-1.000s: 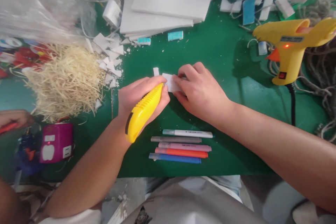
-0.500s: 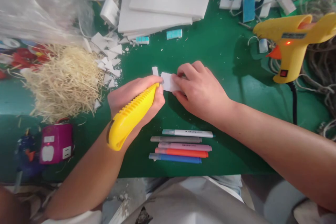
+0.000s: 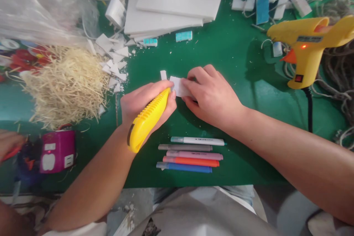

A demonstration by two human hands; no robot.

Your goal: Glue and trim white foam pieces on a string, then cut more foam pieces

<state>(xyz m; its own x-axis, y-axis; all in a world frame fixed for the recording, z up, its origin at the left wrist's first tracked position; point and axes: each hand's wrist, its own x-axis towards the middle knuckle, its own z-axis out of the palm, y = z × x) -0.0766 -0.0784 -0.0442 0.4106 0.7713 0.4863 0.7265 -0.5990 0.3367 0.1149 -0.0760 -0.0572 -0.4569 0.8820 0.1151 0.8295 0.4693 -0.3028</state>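
My left hand (image 3: 143, 103) is closed around a yellow utility knife (image 3: 149, 118), its front end at the left edge of a small white foam board piece (image 3: 177, 86). The blade is hidden by my fingers. From the right, my right hand (image 3: 211, 94) grips that piece between fingertips and thumb, against the green table (image 3: 229, 62). A narrow white strip (image 3: 163, 75) lies just beyond my left fingertips.
Several markers (image 3: 190, 155) lie in front of me. A straw pile (image 3: 66, 86) and white scraps (image 3: 116, 59) are left; a yellow glue gun (image 3: 306, 48) stands right. White foam sheets (image 3: 168, 7) lie behind. Another person's hand (image 3: 9, 143) is near a purple box (image 3: 58, 151).
My left hand and the knife have shifted slightly right, and the knife's handle stands steeper. My right hand stays put. Another person's hand has come in at the left edge.
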